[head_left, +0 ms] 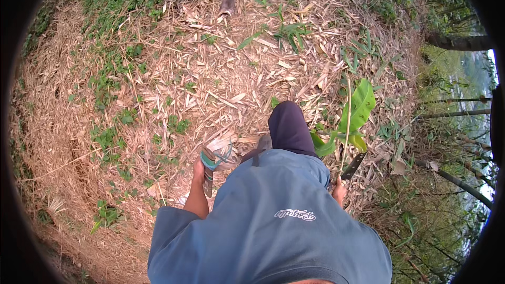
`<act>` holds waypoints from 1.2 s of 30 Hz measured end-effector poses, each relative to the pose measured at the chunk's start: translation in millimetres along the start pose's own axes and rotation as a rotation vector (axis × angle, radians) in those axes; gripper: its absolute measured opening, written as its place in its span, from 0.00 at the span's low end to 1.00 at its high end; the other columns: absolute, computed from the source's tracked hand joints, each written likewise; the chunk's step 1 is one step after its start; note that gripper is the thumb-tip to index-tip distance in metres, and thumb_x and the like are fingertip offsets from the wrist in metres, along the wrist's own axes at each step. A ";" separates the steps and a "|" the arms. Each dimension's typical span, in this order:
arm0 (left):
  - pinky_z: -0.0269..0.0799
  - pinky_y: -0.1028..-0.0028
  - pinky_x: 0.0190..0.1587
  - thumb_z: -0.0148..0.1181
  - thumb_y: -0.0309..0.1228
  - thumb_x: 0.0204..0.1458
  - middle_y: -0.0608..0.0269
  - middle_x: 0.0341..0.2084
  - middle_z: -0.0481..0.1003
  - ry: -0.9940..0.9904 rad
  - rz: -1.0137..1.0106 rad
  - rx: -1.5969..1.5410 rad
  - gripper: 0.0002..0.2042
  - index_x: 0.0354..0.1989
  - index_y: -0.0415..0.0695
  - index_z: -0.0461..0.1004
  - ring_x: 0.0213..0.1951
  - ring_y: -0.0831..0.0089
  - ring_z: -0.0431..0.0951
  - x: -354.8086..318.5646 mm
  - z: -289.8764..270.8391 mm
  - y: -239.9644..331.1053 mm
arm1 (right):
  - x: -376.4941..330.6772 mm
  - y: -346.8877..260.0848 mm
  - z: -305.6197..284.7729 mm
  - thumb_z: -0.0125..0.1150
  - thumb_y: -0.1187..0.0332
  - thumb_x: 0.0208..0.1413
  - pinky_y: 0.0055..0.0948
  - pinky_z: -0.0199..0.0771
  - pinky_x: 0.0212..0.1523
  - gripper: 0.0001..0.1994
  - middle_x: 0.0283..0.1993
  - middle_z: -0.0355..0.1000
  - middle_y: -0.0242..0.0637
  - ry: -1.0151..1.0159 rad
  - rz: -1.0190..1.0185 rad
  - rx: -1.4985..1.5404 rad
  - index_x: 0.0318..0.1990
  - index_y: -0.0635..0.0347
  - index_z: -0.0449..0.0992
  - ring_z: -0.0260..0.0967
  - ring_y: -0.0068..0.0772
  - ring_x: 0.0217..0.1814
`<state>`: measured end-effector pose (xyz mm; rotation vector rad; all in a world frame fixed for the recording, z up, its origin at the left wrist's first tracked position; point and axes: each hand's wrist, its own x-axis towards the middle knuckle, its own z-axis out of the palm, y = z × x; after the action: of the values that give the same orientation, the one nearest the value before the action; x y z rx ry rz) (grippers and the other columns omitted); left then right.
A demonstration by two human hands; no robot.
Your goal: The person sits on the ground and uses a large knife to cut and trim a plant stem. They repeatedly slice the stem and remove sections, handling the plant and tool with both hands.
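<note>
My left hand (198,171) is closed around a brown, sheath-like wooden piece (209,158) beside my left hip. Teal bands wrap it, and a loose teal cord (225,154) trails toward my leg. Low on my right side, my right hand (340,191) is closed on a dark knife-shaped thing (354,165) with a row of pale dots; it slants forward and to the right. A thin pale stick (347,121) runs forward from just by that hand; whether the fingers also hold it is unclear. My shirt partly hides both forearms.
A broad green leaf (361,106) stands beside my bent right knee (288,121). Dry leaves (231,97) litter the ground, with low green plants (289,32) ahead. A grey-brown stem piece (228,4) lies at the front. Bamboo poles (456,181) cross the right side.
</note>
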<state>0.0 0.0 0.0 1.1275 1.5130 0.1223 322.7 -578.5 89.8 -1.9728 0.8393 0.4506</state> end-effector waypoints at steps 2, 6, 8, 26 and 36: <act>0.70 0.61 0.51 0.49 0.44 0.61 0.46 0.44 0.79 0.079 0.201 0.222 0.21 0.47 0.36 0.77 0.46 0.58 0.78 27.2 -8.7 21.1 | -11.2 -29.3 -13.1 0.63 0.58 0.64 0.32 0.69 0.28 0.15 0.26 0.74 0.35 0.016 0.015 -0.176 0.35 0.62 0.76 0.67 0.28 0.24; 0.69 0.58 0.55 0.49 0.38 0.60 0.39 0.46 0.78 -0.137 0.237 0.651 0.19 0.48 0.35 0.76 0.50 0.46 0.77 60.7 50.2 146.3 | 34.8 -98.1 67.7 0.63 0.58 0.64 0.33 0.68 0.27 0.14 0.26 0.72 0.34 0.047 0.073 -0.115 0.36 0.61 0.77 0.66 0.28 0.24; 0.68 0.57 0.58 0.49 0.37 0.60 0.38 0.48 0.77 -0.043 0.339 0.747 0.19 0.50 0.36 0.76 0.53 0.43 0.76 103.8 104.8 225.9 | 70.4 -143.3 105.3 0.63 0.57 0.64 0.34 0.70 0.26 0.13 0.27 0.73 0.35 -0.011 0.110 0.012 0.39 0.60 0.77 0.68 0.29 0.25; 0.65 0.65 0.63 0.51 0.39 0.60 0.43 0.59 0.73 -0.563 0.069 0.813 0.26 0.62 0.34 0.69 0.58 0.57 0.75 787.9 643.6 447.1 | 397.8 -482.2 318.1 0.50 0.53 0.70 0.26 0.71 0.24 0.14 0.36 0.72 0.35 0.050 0.492 0.320 0.54 0.49 0.68 0.63 0.21 0.24; 0.67 0.60 0.59 0.45 0.47 0.66 0.55 0.54 0.76 -0.166 -0.405 0.145 0.25 0.58 0.38 0.73 0.54 0.62 0.75 829.9 759.3 435.9 | 414.6 -533.0 348.9 0.47 0.52 0.71 0.24 0.72 0.24 0.17 0.39 0.71 0.35 0.063 0.471 0.352 0.54 0.55 0.68 0.62 0.21 0.24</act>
<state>988.6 423.1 -546.6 0.8970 1.5868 -0.3545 1000.0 -250.1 -16.1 -1.4677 1.3344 0.4722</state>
